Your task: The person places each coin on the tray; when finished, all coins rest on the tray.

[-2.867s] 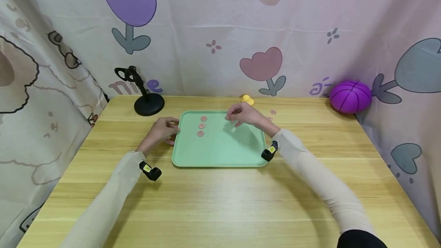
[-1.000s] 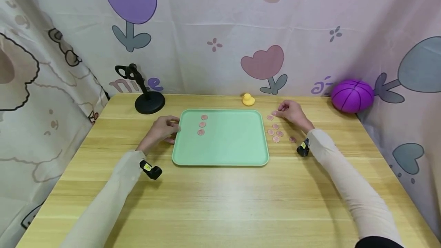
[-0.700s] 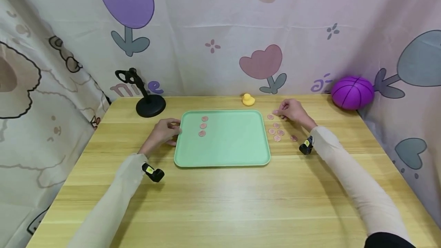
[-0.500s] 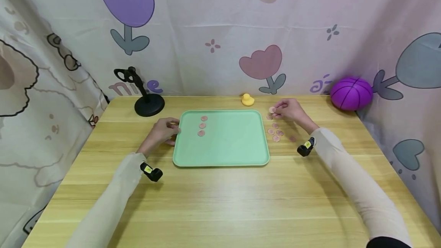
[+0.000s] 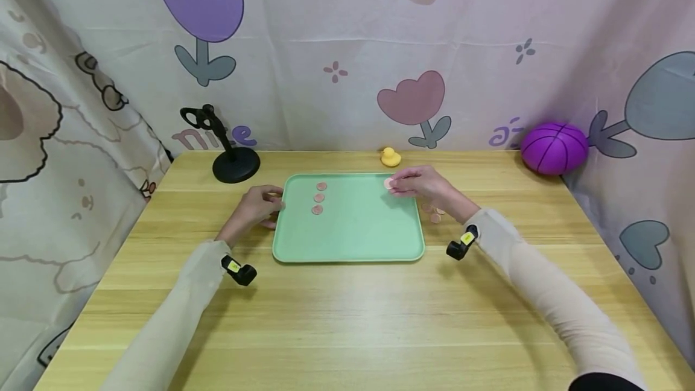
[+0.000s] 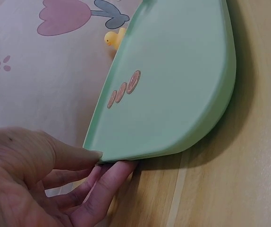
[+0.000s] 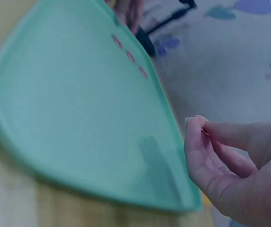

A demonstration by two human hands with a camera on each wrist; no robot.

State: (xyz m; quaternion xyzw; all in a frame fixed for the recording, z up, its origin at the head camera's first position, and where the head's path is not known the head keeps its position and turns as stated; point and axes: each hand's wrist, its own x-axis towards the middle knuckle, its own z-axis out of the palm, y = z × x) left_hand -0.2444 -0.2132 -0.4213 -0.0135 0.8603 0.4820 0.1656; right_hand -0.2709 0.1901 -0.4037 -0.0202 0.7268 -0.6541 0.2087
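My left hand pinches the left rim of a mint-green tray; in the left wrist view the thumb lies on the rim with fingers curled below it. Three copper coins lie in a short row on the tray's left part. Over the back right corner of the tray, my right hand holds another copper coin between thumb and fingertips. The right wrist view shows that coin's edge at the fingertips, raised off the tray, and a hand shadow falls on the tray.
More coins lie on the wooden table right of the tray, partly hidden by the right arm. A yellow rubber duck stands behind the tray. At the back left is a black stand, at the back right a purple ball.
My right hand went from over the tray to the loose coins at its right, picked one up, and moved back left over the tray with it. The left hand stays on the rim.
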